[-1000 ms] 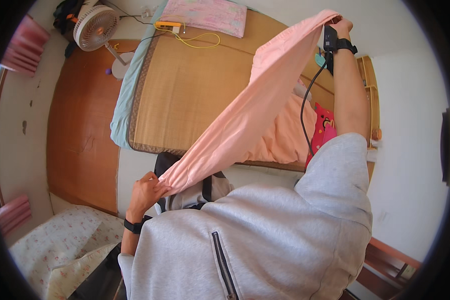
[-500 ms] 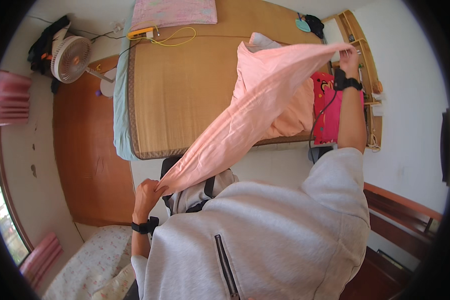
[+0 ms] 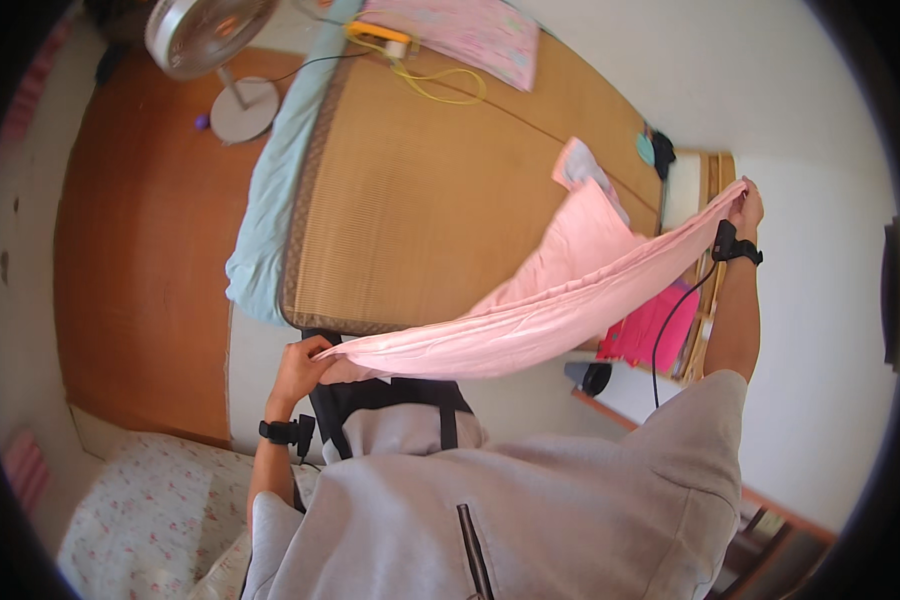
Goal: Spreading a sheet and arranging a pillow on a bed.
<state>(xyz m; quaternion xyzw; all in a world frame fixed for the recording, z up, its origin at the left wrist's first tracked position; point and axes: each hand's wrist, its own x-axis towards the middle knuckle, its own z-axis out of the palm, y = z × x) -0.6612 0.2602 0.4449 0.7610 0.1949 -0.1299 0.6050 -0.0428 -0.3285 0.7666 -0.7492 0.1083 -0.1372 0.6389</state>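
Note:
A pink quilt (image 3: 510,325) hangs stretched between my two hands, its near edge sagging in a curve. My left hand (image 3: 302,368) pinches one corner at the near left, just past the bed's front edge. Out to the far right, my right hand (image 3: 746,208) is closed round the other corner, raised higher. Behind the taut edge, the rest of the quilt trails onto the woven bed mat (image 3: 420,190), where one turned-over corner shows a grey underside. Each wrist wears a black strap with a small device.
A standing fan (image 3: 240,105) is on the brown floor left of the bed. A yellow cable (image 3: 440,90) and a pink patterned pillow (image 3: 470,35) lie at the bed's far end. Bright pink cloth (image 3: 660,325) sits by a wooden shelf at right. A floral-covered surface (image 3: 150,510) is at lower left.
My right hand has come nearer and lower, drawing the quilt's edge toward me. More of the quilt has slid off the mat. My view has turned.

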